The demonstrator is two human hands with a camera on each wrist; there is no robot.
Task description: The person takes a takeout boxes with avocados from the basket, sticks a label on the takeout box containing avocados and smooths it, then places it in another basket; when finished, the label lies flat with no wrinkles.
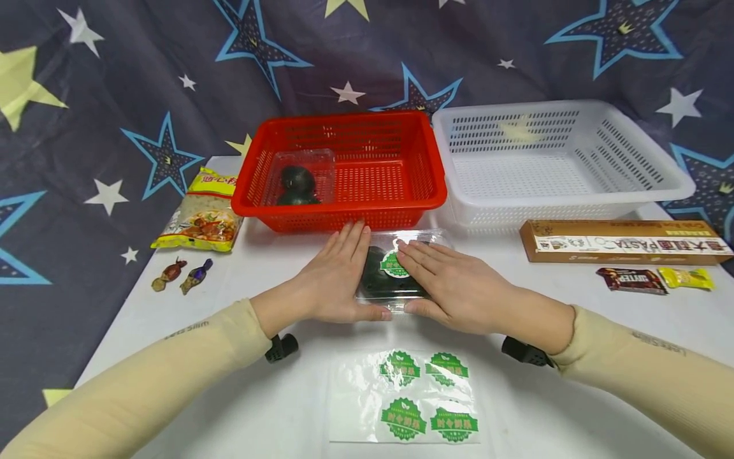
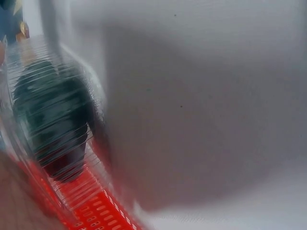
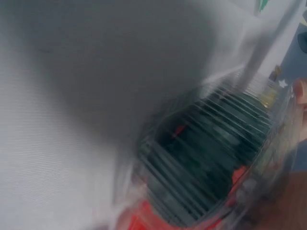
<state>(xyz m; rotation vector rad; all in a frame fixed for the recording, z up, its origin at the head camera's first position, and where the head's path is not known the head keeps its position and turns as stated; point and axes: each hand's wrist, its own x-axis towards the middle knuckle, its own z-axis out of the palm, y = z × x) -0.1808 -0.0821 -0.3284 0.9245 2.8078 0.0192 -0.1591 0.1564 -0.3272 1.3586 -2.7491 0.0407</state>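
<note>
A clear plastic box (image 1: 401, 304) with dark green, rounded contents (image 1: 375, 284) lies on the table in front of the red basket. On its lid is a round green-and-white sticker (image 1: 392, 266). My left hand (image 1: 334, 280) rests against the box's left side, fingers straight and pointing away from me. The straight fingers of my right hand (image 1: 461, 287) press on the lid's right part, the fingertips at the sticker. Through the ribbed box wall the dark green contents (image 2: 53, 115) appear in the left wrist view, and likewise the contents (image 3: 206, 148) in the right wrist view.
Behind stand a red basket (image 1: 338, 213), holding another clear box (image 1: 323, 167), and a white basket (image 1: 568, 207). A sticker sheet (image 1: 358, 401) lies nearest me. Left are a yellow food bag (image 1: 201, 213) and two wrapped candies (image 1: 196, 276); right, a pasta box (image 1: 619, 242) and small snacks (image 1: 631, 280).
</note>
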